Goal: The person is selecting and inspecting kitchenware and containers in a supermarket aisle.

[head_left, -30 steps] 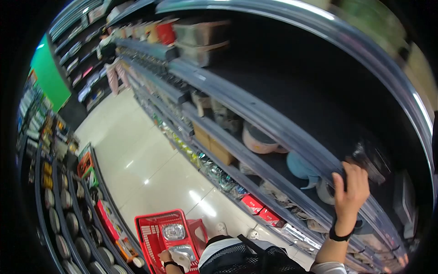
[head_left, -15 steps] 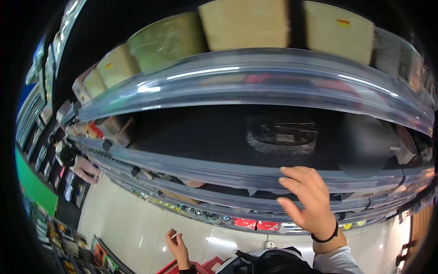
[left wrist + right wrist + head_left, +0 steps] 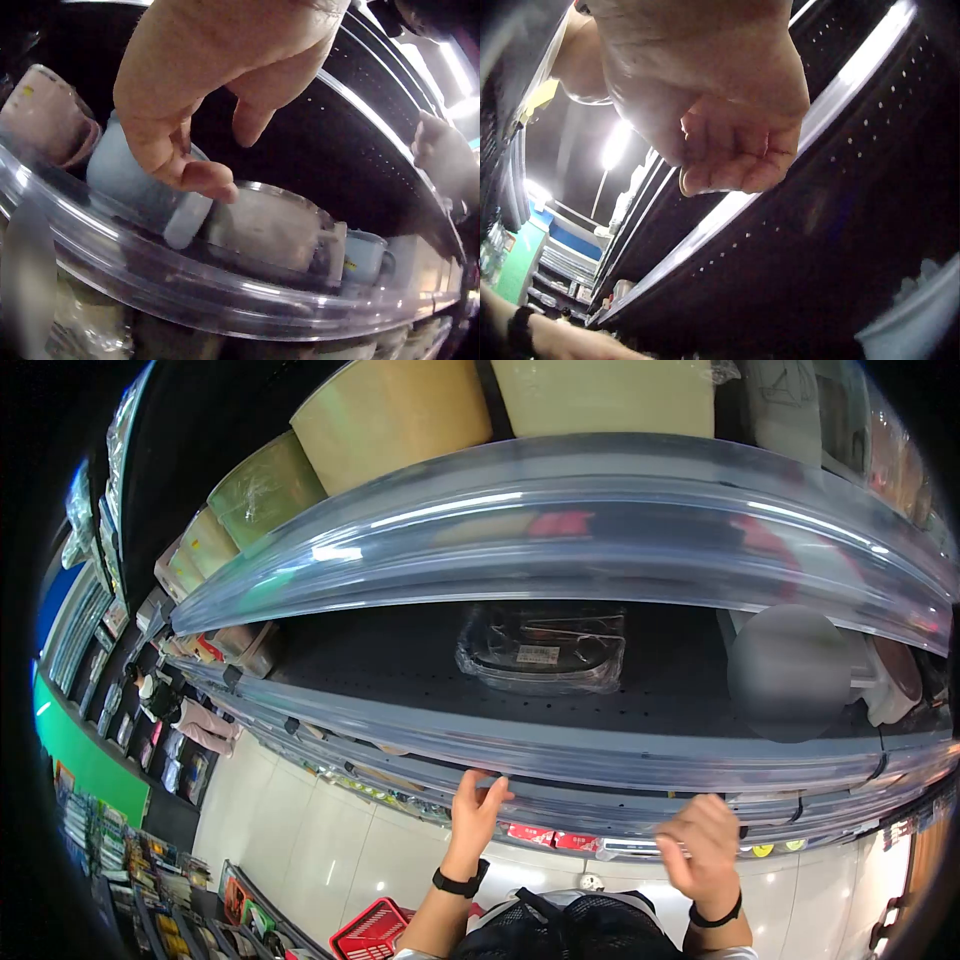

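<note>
My left hand (image 3: 478, 815) reaches in at the front of a lower shelf. In the left wrist view, its bent fingers hang over a light blue cup-like vessel (image 3: 124, 176), fingertips close above the handle. The thumb stands apart, with nothing between thumb and fingers. Beside the vessel are a translucent greyish-white pot (image 3: 262, 229) with a handle and a smaller light blue mug (image 3: 363, 255). My right hand (image 3: 703, 850) is in front of the shelves, fingers loosely curled and holding nothing.
A plastic-wrapped dark container (image 3: 545, 650) lies on the shelf above. Large yellow and green bins (image 3: 395, 425) line the top shelf. A clear shelf lip (image 3: 560, 550) juts out. A red basket (image 3: 368, 932) stands on the floor, and a person (image 3: 180, 710) is far left.
The view has turned to face the shelves. My left hand has left the basket area and come up to the lower shelf. My right hand has let go of the shelf edge and drawn back.
</note>
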The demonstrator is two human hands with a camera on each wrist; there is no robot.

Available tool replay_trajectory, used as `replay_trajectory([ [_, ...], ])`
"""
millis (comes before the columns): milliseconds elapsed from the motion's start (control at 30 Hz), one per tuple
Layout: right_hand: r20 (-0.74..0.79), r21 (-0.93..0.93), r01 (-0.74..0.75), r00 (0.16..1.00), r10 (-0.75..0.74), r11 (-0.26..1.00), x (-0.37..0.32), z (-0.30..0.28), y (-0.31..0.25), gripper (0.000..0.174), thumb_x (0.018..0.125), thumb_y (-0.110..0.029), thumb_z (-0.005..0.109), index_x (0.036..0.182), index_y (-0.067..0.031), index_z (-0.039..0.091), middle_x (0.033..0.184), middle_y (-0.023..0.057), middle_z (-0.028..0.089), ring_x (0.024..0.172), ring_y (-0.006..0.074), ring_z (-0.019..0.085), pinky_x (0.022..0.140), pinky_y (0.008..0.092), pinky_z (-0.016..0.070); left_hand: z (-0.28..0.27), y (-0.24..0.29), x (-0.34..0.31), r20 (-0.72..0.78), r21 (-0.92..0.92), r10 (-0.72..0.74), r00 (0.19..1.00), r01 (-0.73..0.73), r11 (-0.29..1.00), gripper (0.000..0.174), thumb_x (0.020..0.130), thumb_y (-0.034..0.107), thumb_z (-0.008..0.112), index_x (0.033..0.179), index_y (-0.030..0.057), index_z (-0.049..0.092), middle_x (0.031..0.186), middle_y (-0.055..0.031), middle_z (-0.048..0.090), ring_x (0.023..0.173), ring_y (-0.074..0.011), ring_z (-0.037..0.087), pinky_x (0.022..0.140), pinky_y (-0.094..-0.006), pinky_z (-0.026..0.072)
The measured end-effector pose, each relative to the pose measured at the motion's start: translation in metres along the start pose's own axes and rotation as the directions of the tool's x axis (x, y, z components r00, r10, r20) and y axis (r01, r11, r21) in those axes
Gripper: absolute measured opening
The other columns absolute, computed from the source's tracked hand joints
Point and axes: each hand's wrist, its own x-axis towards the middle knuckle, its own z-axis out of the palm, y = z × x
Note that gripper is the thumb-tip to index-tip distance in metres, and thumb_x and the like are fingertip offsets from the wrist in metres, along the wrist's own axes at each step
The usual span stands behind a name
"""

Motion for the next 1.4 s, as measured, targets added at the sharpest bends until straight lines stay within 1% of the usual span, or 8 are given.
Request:
replay_trajectory([
  [100,0.159,0.018,-0.055,0.986,0.052,0.998,-0.012,0.022,0.012,0.015,0.08,-0.016,0.077,0.084,-0.0042,0.069,0.075,0.0067,0.064,0.067,0.024,0.059,0.063,0.0369,0.0434,0.02,0.017,0.006,0.035,-0.041,-0.06,0.998,0.062,0.997,0.034,0.098,0.02,0.066,0.122,-0.0032,0.059,0.107,-0.0109,0.07,0.084,-0.0171,0.073,0.058,-0.0253,0.0499],
  [333,0.36,0.024,-0.092,0.93,0.078,0.995,-0.036,0.06,0.048,0.023,0.085,-0.022,0.076,0.098,-0.0043,0.071,0.088,0.0099,0.069,0.083,0.0296,0.068,0.072,0.0401,0.0535,0.026,-0.013,0.026,0.05,-0.143,-0.184,0.982,0.189,0.971,0.019,0.101,0.013,0.056,0.109,-0.0019,0.064,0.098,-0.0094,0.071,0.07,-0.0111,0.065,0.055,-0.0231,0.0447],
  [433,0.402,0.027,-0.192,0.9,0.165,0.981,-0.037,0.067,0.052,0.021,0.085,-0.02,0.077,0.096,-0.0034,0.071,0.09,0.0128,0.07,0.085,0.0336,0.068,0.074,0.0428,0.0528,0.026,-0.025,0.022,-0.05,-0.217,-0.145,0.988,0.131,0.967,0.016,0.102,0.011,0.053,0.104,0.0009,0.065,0.094,-0.006,0.071,0.065,-0.0085,0.059,0.056,-0.0225,0.0434],
  [533,0.401,0.049,-0.131,0.911,0.101,0.99,-0.04,0.073,0.061,0.022,0.087,-0.021,0.075,0.099,-0.004,0.071,0.095,0.011,0.071,0.081,0.0322,0.07,0.068,0.041,0.0554,0.019,-0.011,0.014,-0.142,-0.27,-0.174,0.974,0.131,0.954,0.015,0.104,0.012,0.052,0.101,0.0041,0.065,0.088,-0.0008,0.068,0.067,-0.0079,0.059,0.059,-0.0229,0.0439],
  [733,0.474,0.102,-0.155,0.876,0.09,0.983,-0.04,0.083,0.059,0.021,0.087,-0.02,0.075,0.099,-0.0037,0.07,0.096,0.0119,0.07,0.085,0.0333,0.068,0.074,0.0419,0.0534,-0.001,0.009,-0.003,-0.139,-0.26,-0.034,0.99,-0.004,0.966,0.014,0.105,0.013,0.054,0.107,0.0058,0.066,0.096,-0.0015,0.068,0.075,-0.0088,0.06,0.07,-0.0247,0.0474],
  [1200,0.603,0.207,-0.115,0.797,-0.034,0.972,-0.043,0.129,0.032,0.021,0.087,-0.02,0.074,0.098,-0.0019,0.069,0.095,0.0156,0.07,0.088,0.036,0.067,0.076,0.0441,0.0523,-0.067,-0.004,-0.13,-0.151,-0.29,-0.181,0.972,0.132,0.948,0.02,0.103,0.011,0.054,0.114,-0.0003,0.064,0.102,-0.005,0.067,0.086,-0.012,0.061,0.083,-0.0294,0.0505],
  [1267,0.68,0.227,-0.291,0.73,0.062,0.929,-0.046,0.142,0.021,0.023,0.087,-0.017,0.075,0.101,0.0003,0.069,0.095,0.0157,0.069,0.088,0.0337,0.068,0.075,0.0415,0.0531,-0.078,-0.015,-0.155,-0.136,-0.321,-0.199,0.971,0.147,0.936,0.019,0.103,0.011,0.056,0.115,0.0,0.064,0.1,-0.0034,0.066,0.085,-0.0108,0.061,0.082,-0.0282,0.0508],
  [1400,0.752,0.287,-0.381,0.658,0.04,0.879,-0.042,0.178,-0.016,0.035,0.087,-0.014,0.076,0.116,0.0024,0.065,0.107,0.0171,0.067,0.095,0.0302,0.069,0.076,0.0376,0.0556,-0.095,-0.033,-0.196,-0.172,-0.359,-0.273,0.946,0.198,0.912,0.017,0.103,0.011,0.056,0.113,0.0006,0.065,0.101,-0.0029,0.067,0.085,-0.0106,0.061,0.082,-0.0281,0.051],
])
